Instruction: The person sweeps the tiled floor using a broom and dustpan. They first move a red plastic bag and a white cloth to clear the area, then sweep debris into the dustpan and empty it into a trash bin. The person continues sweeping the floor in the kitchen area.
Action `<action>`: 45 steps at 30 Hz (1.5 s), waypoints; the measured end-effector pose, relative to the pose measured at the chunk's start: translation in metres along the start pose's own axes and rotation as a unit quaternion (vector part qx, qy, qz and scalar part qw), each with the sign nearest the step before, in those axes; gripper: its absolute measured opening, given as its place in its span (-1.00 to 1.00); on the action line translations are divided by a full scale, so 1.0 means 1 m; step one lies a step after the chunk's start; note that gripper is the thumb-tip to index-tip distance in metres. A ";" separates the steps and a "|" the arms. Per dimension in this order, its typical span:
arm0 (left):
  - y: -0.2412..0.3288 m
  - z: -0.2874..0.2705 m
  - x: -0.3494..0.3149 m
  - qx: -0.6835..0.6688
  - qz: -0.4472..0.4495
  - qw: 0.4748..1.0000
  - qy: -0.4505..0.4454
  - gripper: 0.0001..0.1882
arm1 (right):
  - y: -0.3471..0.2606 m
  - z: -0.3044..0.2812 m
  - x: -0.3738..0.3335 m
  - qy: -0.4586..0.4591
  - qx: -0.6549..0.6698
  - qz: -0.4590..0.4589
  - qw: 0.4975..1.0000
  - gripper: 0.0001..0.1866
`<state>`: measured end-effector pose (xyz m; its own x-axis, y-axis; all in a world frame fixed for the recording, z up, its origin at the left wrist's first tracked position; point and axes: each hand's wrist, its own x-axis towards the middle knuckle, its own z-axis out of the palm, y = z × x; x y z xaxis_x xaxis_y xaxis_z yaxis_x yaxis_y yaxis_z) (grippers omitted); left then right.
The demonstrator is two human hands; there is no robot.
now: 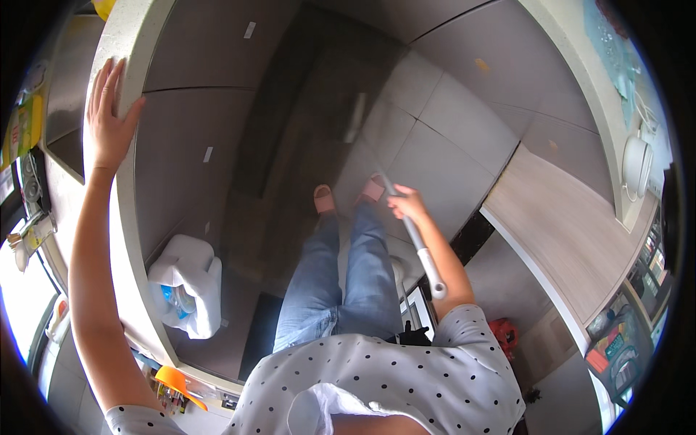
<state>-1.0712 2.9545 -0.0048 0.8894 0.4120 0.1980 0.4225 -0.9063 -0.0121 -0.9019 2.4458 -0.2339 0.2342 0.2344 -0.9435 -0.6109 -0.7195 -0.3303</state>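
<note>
My left hand [110, 119] lies palm down on the pale countertop [127, 43] at the left, fingers stretched out. My right hand [407, 201] is wrapped round the grey pole of a mop [419, 243]. The pole slants from a light grip end beside my right forearm down toward the floor ahead of my feet. Its lower end is blurred, and a narrow pale piece [355, 117] shows there, so the head's exact shape cannot be made out. Both my feet, in pink slippers [323, 199], stand close below the mop.
A long dark mat-like strip [304, 109] runs over the grey tiled floor [435, 123]. Grey-brown cabinets [196, 51] flank both sides. A white lined bin [206, 290] hangs on the left cabinets. A wood-look surface [565, 217] and a white round appliance [637, 165] are at right.
</note>
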 end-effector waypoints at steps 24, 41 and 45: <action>0.007 -0.002 0.006 -0.021 -0.023 0.999 -0.018 -0.31 | -0.102 -0.045 0.021 0.032 0.143 -0.088 0.985 -0.39; 0.000 0.002 0.002 0.006 -0.034 0.999 -0.025 -0.33 | -0.100 -0.026 0.023 -0.004 0.146 -0.078 0.986 -0.40; -0.003 0.009 0.002 -0.019 -0.032 0.999 -0.019 -0.33 | -0.122 -0.004 0.065 -0.038 0.090 -0.074 0.992 -0.35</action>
<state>-1.0691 2.9585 -0.0131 0.8667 0.4726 0.1597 0.4733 -0.8802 0.0362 -0.8090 2.5458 -0.2549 0.2783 0.3824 -0.8811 -0.7006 -0.5467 -0.4586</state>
